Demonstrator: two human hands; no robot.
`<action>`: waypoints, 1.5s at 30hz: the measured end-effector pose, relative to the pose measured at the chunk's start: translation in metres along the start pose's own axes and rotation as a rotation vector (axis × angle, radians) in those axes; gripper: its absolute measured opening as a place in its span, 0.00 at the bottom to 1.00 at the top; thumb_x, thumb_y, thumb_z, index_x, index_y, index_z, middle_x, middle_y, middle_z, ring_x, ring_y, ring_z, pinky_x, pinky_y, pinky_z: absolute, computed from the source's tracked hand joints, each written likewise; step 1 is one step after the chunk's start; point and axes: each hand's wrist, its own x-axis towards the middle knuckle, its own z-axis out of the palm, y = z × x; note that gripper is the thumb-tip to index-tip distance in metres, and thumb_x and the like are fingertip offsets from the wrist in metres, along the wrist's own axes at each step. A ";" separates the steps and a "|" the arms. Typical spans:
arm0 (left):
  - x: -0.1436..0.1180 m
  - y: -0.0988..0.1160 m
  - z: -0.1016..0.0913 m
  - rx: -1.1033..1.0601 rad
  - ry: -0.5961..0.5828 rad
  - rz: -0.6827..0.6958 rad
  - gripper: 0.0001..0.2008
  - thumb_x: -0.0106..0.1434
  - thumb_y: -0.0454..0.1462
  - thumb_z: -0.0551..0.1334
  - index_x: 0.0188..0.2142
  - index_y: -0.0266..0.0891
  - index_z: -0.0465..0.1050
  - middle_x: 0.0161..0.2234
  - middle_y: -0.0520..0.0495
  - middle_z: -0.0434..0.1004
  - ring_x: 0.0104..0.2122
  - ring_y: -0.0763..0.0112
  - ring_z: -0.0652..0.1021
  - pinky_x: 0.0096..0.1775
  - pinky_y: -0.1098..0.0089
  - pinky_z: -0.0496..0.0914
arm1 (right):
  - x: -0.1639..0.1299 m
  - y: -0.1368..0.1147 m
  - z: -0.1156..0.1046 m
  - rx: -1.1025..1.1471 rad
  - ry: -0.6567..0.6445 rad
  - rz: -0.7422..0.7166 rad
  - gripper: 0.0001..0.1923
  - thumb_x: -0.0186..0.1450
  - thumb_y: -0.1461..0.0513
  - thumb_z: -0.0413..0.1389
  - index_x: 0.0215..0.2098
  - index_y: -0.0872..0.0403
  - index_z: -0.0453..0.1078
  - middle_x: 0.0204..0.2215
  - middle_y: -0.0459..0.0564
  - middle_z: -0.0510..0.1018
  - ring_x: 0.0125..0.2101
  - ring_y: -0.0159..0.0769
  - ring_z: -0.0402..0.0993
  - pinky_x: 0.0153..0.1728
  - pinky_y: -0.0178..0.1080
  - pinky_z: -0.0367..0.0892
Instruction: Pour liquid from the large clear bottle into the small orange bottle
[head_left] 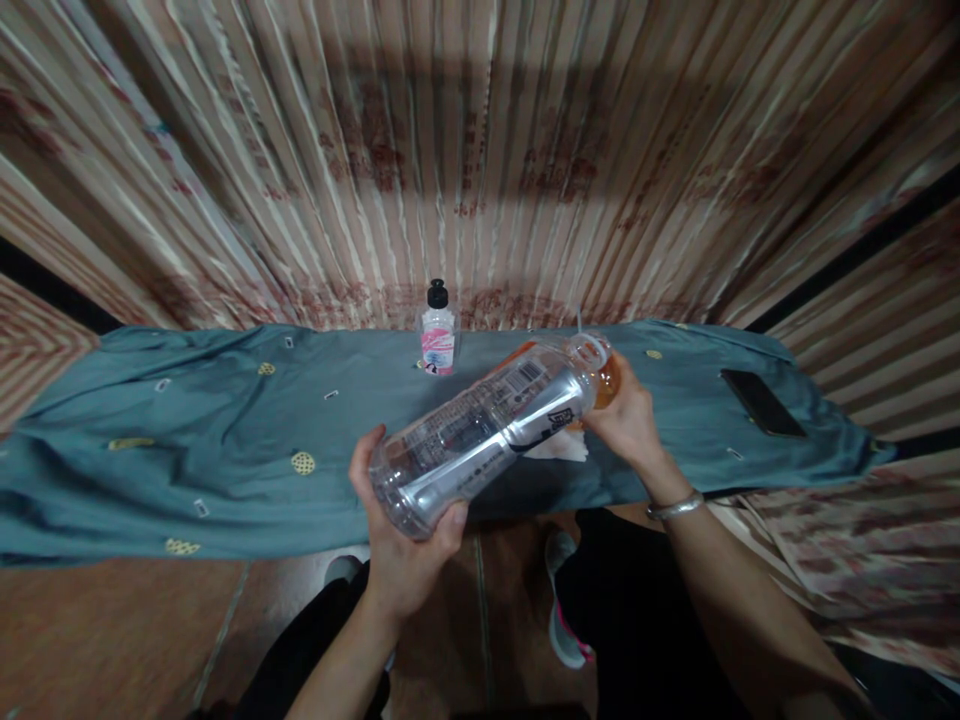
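A large clear plastic bottle [484, 430] lies tilted across the middle of the view, base toward me and neck toward the far right. My left hand [401, 545] grips its base from below. My right hand [626, 415], with a metal bangle on the wrist, holds the neck end together with something orange [606, 380] pressed at the bottle's mouth. What the orange thing is I cannot tell. A white scrap [559, 447] lies on the cloth under the bottle.
A blue-green cloth [187, 440] covers a low table. A small bottle with a black cap and pink label [438, 335] stands at its back edge. A dark phone [761, 402] lies at the right. Striped curtains hang behind. My legs and shoes are below.
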 end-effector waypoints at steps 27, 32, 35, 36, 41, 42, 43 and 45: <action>0.000 0.000 0.000 -0.013 0.000 -0.002 0.46 0.58 0.47 0.75 0.68 0.47 0.51 0.52 0.40 0.69 0.45 0.55 0.82 0.46 0.51 0.81 | 0.000 -0.003 0.000 0.030 0.001 0.019 0.46 0.50 0.50 0.72 0.64 0.51 0.67 0.55 0.57 0.83 0.56 0.57 0.80 0.62 0.59 0.72; 0.000 0.001 0.000 -0.001 0.011 -0.010 0.47 0.57 0.47 0.75 0.68 0.46 0.51 0.53 0.40 0.70 0.45 0.55 0.81 0.50 0.48 0.79 | 0.000 -0.005 -0.001 0.020 0.011 0.024 0.47 0.47 0.50 0.72 0.64 0.51 0.68 0.54 0.57 0.84 0.54 0.57 0.81 0.60 0.59 0.73; 0.000 0.001 0.000 -0.004 -0.002 -0.019 0.47 0.58 0.47 0.75 0.68 0.46 0.50 0.52 0.40 0.70 0.46 0.55 0.81 0.50 0.48 0.79 | 0.000 -0.005 -0.001 0.019 0.006 0.017 0.48 0.47 0.50 0.72 0.64 0.52 0.68 0.54 0.58 0.84 0.55 0.57 0.81 0.61 0.59 0.73; 0.000 0.001 0.000 -0.004 -0.007 -0.020 0.47 0.58 0.47 0.75 0.68 0.46 0.50 0.52 0.40 0.70 0.46 0.55 0.81 0.49 0.48 0.79 | 0.000 -0.005 -0.001 0.023 0.006 0.014 0.47 0.48 0.50 0.72 0.64 0.52 0.68 0.54 0.58 0.84 0.55 0.57 0.81 0.61 0.58 0.73; 0.000 0.000 0.001 0.000 0.010 -0.016 0.46 0.58 0.47 0.75 0.68 0.47 0.51 0.53 0.40 0.70 0.46 0.54 0.81 0.47 0.50 0.80 | 0.000 -0.001 0.001 0.030 0.013 0.009 0.45 0.50 0.50 0.71 0.64 0.51 0.68 0.54 0.56 0.84 0.54 0.55 0.82 0.60 0.57 0.74; 0.000 0.000 0.001 -0.001 0.011 -0.017 0.46 0.58 0.47 0.75 0.67 0.47 0.52 0.53 0.40 0.69 0.46 0.54 0.81 0.47 0.51 0.80 | 0.000 0.000 0.001 0.028 0.012 0.008 0.45 0.50 0.50 0.71 0.64 0.51 0.67 0.54 0.57 0.84 0.54 0.55 0.82 0.60 0.57 0.74; 0.000 0.000 0.001 -0.003 0.008 -0.017 0.46 0.58 0.47 0.75 0.68 0.47 0.51 0.52 0.41 0.69 0.46 0.54 0.81 0.46 0.51 0.81 | 0.000 0.000 0.001 0.025 0.013 0.008 0.45 0.50 0.50 0.71 0.64 0.51 0.67 0.54 0.57 0.84 0.54 0.55 0.82 0.59 0.57 0.74; 0.000 0.000 0.001 -0.006 -0.002 -0.015 0.46 0.58 0.47 0.75 0.68 0.48 0.51 0.53 0.40 0.69 0.46 0.54 0.81 0.46 0.52 0.81 | 0.000 -0.001 0.001 0.014 0.018 0.007 0.46 0.50 0.50 0.71 0.64 0.51 0.67 0.54 0.57 0.84 0.54 0.55 0.82 0.59 0.57 0.74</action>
